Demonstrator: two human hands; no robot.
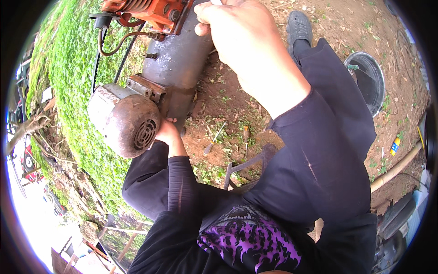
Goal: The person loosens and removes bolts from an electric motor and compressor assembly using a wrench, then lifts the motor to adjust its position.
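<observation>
Before me lies a grey metal air compressor tank (175,59) with an orange-red pump head (153,13) on top. A rusty, worn electric motor (132,123) with a vented round end is mounted at its near end. My left hand (168,133) is tucked beside the motor, against the tank's near end; most of its fingers are hidden. Over the tank's right side reaches my right hand (244,34), its fingers curled closed round a small whitish thing (216,2) that the top edge cuts off.
Two screwdrivers lie on the dirt: one (214,139) slanted, another with an amber handle (246,134). A black bucket (370,84) stands at right, near a yellow-and-blue packet (395,146) and a pole (396,167). A drive belt (124,59) runs left of the tank.
</observation>
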